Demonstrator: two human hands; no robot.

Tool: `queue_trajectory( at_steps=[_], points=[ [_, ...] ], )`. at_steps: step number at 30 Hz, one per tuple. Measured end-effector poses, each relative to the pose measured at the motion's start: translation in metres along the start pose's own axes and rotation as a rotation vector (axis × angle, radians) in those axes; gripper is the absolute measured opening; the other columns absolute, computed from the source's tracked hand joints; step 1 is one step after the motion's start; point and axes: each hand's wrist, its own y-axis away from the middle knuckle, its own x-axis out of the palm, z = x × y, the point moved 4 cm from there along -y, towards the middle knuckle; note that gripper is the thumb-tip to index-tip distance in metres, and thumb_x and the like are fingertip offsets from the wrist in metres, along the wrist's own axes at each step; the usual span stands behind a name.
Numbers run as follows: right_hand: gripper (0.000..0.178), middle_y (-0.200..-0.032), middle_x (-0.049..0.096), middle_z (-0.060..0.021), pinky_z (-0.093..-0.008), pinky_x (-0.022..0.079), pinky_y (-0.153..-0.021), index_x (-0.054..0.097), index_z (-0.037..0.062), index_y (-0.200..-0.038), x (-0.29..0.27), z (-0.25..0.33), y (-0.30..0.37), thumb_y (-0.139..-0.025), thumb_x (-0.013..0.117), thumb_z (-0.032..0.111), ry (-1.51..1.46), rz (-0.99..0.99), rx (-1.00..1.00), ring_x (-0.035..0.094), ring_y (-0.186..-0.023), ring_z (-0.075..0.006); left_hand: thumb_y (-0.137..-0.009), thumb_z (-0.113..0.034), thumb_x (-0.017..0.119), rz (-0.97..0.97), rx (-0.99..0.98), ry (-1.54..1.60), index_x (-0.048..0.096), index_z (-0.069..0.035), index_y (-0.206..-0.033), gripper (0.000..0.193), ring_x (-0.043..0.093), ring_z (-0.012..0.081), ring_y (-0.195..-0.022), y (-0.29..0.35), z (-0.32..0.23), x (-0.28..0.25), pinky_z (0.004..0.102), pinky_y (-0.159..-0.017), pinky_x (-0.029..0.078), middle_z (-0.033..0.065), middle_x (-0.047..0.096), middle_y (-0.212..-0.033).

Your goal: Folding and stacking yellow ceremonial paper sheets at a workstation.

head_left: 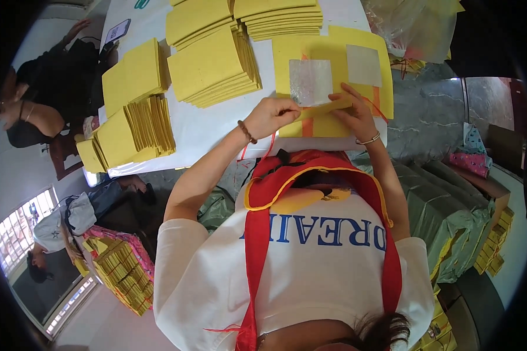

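At the table's near edge, a narrow folded band of yellow paper [325,109] stretches between my hands. My left hand [273,119] pinches its left end, fingers curled. At the other end, my right hand [356,116] grips it between thumb and fingers. Beneath them lies a yellow sheet [282,61] bearing a shiny whitish rectangle [310,82] and an orange strip [307,127]. Just right of that, a second pale rectangle [364,65] rests on yellow paper. Whether the band is a separate piece or a folded edge, I cannot tell.
Several stacks of yellow folded paper [214,67] stand on the white table [187,126], with a phone [117,30] at its far left. Plastic bags [416,26] hang at the right. Green wrapped bundles [439,205] sit right of me. Other people [58,82] are at the left.
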Motion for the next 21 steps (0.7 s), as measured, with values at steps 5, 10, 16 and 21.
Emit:
queue_trajectory(
  at_steps=[5,10,16,21],
  points=[
    [0.027,-0.11,0.061,-0.0105,-0.0364,0.033,-0.101,0.061,0.0019,-0.105,0.001,-0.016,-0.002,-0.079,0.062,0.003,-0.366,-0.02,0.108,0.037,-0.126,-0.0238,-0.076,-0.03,0.069,-0.128,0.636,-0.561,0.056,-0.004,-0.115,0.049,0.043,0.0303,-0.115,0.015,-0.03,-0.012,0.0342,-0.093,0.039,0.0148,0.052,-0.12],
    [0.033,-0.117,0.057,-0.0127,-0.0384,0.033,-0.101,0.057,0.0039,-0.11,-0.014,-0.012,-0.001,-0.078,0.064,0.006,-0.132,0.069,-0.198,0.049,-0.115,-0.0262,-0.067,0.006,0.052,-0.285,0.607,-0.747,0.056,-0.011,-0.117,0.053,0.044,0.0335,-0.116,0.002,-0.012,-0.011,0.0397,-0.098,0.038,0.0157,0.052,-0.12],
    [0.024,-0.12,0.055,-0.007,-0.0384,0.033,-0.098,0.062,0.0101,-0.102,-0.012,0.057,0.022,-0.079,0.062,0.017,0.502,0.027,-0.255,0.047,-0.118,-0.0259,-0.075,-0.002,0.053,-0.276,0.713,-0.829,0.059,-0.008,-0.111,0.037,0.055,0.0332,-0.101,0.039,-0.023,0.003,0.0395,-0.089,0.046,0.0163,0.057,-0.111],
    [0.025,-0.112,0.059,-0.0051,-0.0372,0.036,-0.093,0.061,0.0106,-0.102,-0.005,0.046,0.028,-0.078,0.063,0.017,0.497,0.167,-0.276,0.051,-0.113,-0.0252,-0.078,-0.009,0.06,-0.23,0.598,-0.525,0.06,-0.005,-0.102,0.025,0.058,0.0309,-0.092,0.044,-0.008,0.01,0.0362,-0.078,0.048,0.0149,0.061,-0.098]
  ],
)
